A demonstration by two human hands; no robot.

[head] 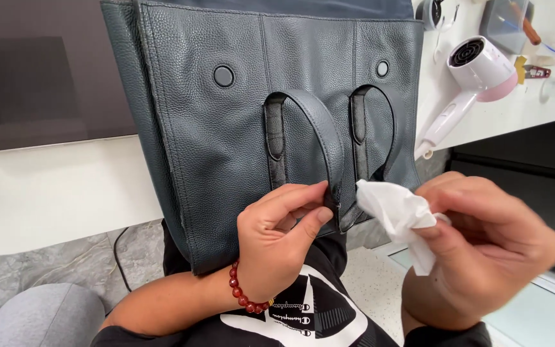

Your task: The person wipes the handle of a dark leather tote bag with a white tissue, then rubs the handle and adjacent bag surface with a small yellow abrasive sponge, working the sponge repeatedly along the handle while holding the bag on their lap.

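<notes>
A dark blue-grey leather bag [226,128] hangs over the white worktop [46,193] edge toward the person's lap. The left hand [277,244], wearing a red bead bracelet [242,292], pinches the bag's looped handle [325,135] between thumb and fingers [290,196]. The right hand [483,250] has its fingers pressed around a crumpled white tissue [399,215], just beside the handle. A white-and-pink hair dryer [470,77] lies on the worktop to the right, well apart from the hands.

light: bright, even, soft overhead | shadows: faint | glare: mild on white counter [46,186] | focus: sharp centre, slight edge softness
</notes>
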